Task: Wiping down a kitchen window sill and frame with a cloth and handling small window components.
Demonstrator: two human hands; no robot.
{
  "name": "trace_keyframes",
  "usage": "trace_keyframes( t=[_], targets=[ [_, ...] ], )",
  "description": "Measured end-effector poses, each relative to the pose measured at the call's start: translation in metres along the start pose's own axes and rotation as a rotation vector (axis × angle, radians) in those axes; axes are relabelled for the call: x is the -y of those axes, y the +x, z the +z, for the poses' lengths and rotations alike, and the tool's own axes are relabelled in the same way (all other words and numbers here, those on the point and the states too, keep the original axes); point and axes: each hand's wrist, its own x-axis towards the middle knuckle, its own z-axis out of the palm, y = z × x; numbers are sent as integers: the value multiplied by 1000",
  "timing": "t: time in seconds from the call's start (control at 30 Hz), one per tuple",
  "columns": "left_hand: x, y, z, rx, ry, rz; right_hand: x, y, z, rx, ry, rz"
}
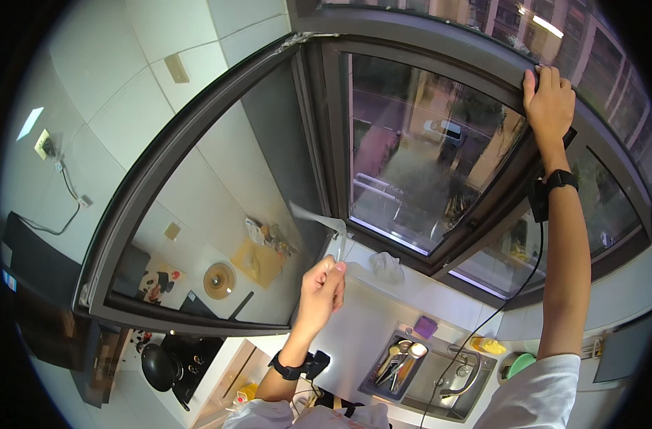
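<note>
My left hand [322, 295] pinches a thin, translucent, curved strip [334, 225] between thumb and fingers. The strip is blurred and what it is made of is unclear. It rises in front of the swung-in window sash [159, 155], a dark-framed glass pane at left. High at the right, my right hand [551, 102] grips the dark upper window frame [438, 37], its fingers curled over the edge and fingertips partly hidden. Between the two hands lies the fixed window pane [411, 155], through which a street and a parked white car show below.
Below are a countertop [347, 322], a crumpled white cloth or bag [386, 267], a sink [454, 381] and a utensil tray [395, 364]. A black pan [158, 367] sits by the stove at lower left. A black cable [513, 295] runs down from my right wrist.
</note>
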Motion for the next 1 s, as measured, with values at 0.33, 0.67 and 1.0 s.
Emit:
trace_keyframes(
  t=[0.33,0.67,1.0],
  targets=[
    [-18,-68,-25,152,87,166,-14,3,12,-84,-54,-100],
    [-41,-129,-46,259,-92,107,-25,1,-10,380,305,2],
    [-36,-157,-41,356,-165,0,174,-67,-276,1077,2017,219]
  ],
)
